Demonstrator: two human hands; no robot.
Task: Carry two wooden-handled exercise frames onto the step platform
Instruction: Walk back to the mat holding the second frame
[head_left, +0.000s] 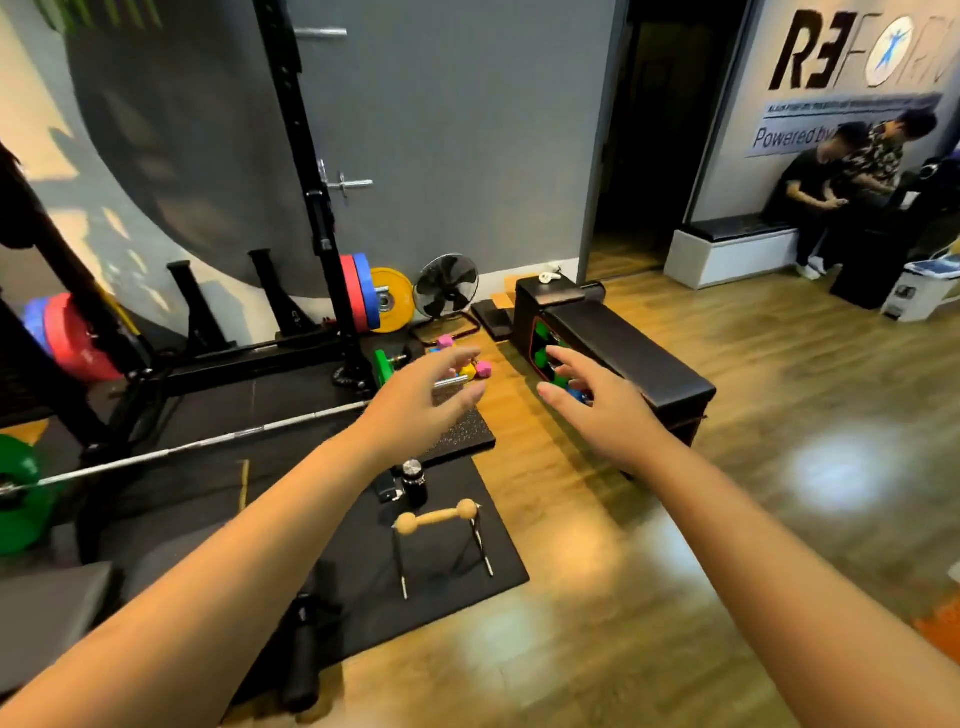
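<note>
One exercise frame with a wooden handle on thin metal legs stands on the black floor mat, below and between my arms. I see only this one frame. My left hand is stretched forward over a speckled mat, fingers spread, holding nothing. My right hand is also outstretched and open, in front of the black step platform, which lies on the wooden floor with green pieces showing in its end.
A squat rack with coloured plates and a barbell fill the left. Small coloured dumbbells, a fan, a dark bottle and a foam roller lie around. Two people sit on a bench far right.
</note>
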